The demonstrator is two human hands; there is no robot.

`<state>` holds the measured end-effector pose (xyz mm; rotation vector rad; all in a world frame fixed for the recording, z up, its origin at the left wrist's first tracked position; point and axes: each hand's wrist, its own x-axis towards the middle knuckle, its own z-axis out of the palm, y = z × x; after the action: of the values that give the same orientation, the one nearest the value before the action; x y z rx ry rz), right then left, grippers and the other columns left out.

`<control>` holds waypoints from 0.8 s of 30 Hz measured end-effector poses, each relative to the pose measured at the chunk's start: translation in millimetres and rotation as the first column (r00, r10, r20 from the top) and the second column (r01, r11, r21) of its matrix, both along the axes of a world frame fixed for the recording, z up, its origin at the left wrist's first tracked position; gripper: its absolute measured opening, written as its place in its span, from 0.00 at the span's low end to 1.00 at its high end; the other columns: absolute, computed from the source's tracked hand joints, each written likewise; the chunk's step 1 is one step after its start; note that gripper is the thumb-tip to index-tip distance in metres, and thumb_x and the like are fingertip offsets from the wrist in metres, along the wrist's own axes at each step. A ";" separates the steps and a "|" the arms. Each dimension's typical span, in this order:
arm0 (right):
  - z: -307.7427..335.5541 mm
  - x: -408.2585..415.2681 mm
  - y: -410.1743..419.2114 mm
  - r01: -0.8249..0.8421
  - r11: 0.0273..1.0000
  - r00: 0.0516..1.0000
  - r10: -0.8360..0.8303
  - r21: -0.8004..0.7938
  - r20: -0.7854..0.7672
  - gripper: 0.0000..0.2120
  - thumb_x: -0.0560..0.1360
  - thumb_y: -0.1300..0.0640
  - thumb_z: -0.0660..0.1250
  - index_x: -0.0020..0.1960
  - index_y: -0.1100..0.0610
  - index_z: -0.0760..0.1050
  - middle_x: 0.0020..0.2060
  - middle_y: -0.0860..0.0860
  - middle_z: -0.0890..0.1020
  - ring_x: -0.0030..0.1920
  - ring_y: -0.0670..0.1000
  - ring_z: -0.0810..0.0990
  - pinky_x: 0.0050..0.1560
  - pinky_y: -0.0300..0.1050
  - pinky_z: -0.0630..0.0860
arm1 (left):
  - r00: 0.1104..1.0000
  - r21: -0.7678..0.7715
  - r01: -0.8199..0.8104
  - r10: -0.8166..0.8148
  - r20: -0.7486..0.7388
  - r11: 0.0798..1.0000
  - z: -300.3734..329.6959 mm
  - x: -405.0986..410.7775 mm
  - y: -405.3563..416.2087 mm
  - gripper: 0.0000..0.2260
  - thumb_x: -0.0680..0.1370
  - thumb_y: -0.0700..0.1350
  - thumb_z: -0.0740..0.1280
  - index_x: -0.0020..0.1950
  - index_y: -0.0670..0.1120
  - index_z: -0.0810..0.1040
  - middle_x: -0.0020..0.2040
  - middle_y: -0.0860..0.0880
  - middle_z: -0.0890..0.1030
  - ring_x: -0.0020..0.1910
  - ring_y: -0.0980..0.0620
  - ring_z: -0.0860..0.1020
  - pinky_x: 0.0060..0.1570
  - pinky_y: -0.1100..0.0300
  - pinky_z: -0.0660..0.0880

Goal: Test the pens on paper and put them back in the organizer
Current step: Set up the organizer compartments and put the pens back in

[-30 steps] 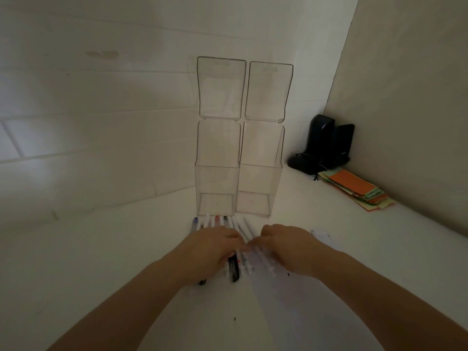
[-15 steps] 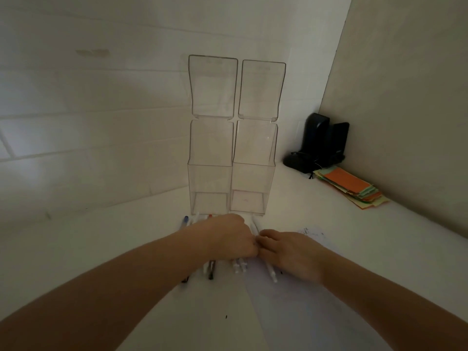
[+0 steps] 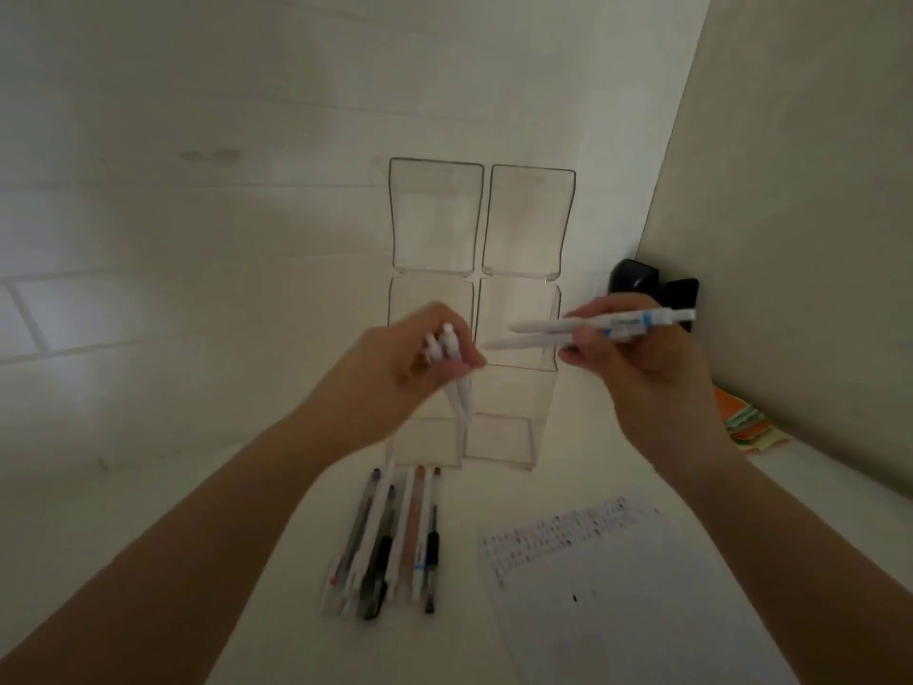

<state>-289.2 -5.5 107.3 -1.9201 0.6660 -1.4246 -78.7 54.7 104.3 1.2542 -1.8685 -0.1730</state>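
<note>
On the white tabletop [image 3: 148, 561] stands a clear acrylic organizer [image 3: 514, 398]; before it, the left hand [image 3: 410, 358] clamps two white pens [image 3: 457, 388], tips down. The right hand [image 3: 637, 348] pinches two white blue-banded pens [image 3: 593, 326] sideways.

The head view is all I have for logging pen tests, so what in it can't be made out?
- Marks on the paper: too small and dim to read.
- White pens in the left hand: motion-blurred, partly behind fingers; count unclear.
- Print on the pens in the right hand: too small.
- Pens on the table: overlapping and dim; ink colours uncertain.
- Clear organizer: contents hard to judge behind the hands.
</note>
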 end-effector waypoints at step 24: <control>-46.3 69.8 11.0 -0.207 0.967 0.603 0.006 -0.149 -0.798 0.09 0.76 0.54 0.62 0.53 0.49 0.78 0.48 0.46 0.80 0.47 0.44 0.77 0.52 0.39 0.75 | 0.988 -0.033 -0.098 0.101 0.117 0.995 -67.7 50.9 3.3 0.09 0.75 0.36 0.64 0.48 0.49 0.78 0.46 0.58 0.78 0.45 0.66 0.74 0.47 0.75 0.69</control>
<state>-219.4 5.6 61.0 -2.7441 0.7658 -0.4913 -27.8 58.0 36.6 1.3611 -1.8969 -0.0194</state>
